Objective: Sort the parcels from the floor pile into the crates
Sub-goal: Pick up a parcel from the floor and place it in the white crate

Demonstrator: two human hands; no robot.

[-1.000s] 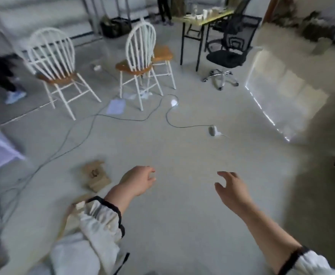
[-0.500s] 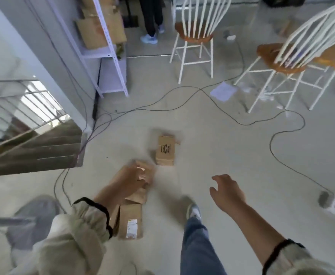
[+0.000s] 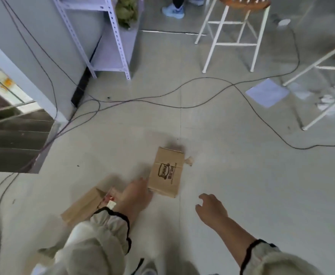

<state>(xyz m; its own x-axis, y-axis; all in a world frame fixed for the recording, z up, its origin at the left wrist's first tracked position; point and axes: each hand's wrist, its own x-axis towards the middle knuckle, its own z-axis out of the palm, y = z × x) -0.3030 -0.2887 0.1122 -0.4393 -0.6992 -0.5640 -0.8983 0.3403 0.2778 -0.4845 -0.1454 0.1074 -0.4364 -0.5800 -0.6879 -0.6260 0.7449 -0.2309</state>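
Parcels on the floor, left hand reaching in.

Floor point(image 3: 212, 135) carries two cardboard parcels near the person's feet: a printed box point(image 3: 167, 171) ahead and a flatter box point(image 3: 83, 205) beside the left sleeve. Left hand point(image 3: 136, 195), fingers loosely spread, touches the printed box's near left corner; right hand point(image 3: 210, 209) hangs open and empty, apart from both. The printed box looks light and stiff; gripping its long sides should suit. No crates show.

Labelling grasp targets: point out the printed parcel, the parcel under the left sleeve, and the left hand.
printed parcel point(image 3: 167, 174), head view, on its top face beside the logo.
flat parcel point(image 3: 83, 205), head view, on its bare cardboard left of the sleeve.
left hand point(image 3: 136, 195), head view, on the back of the hand.
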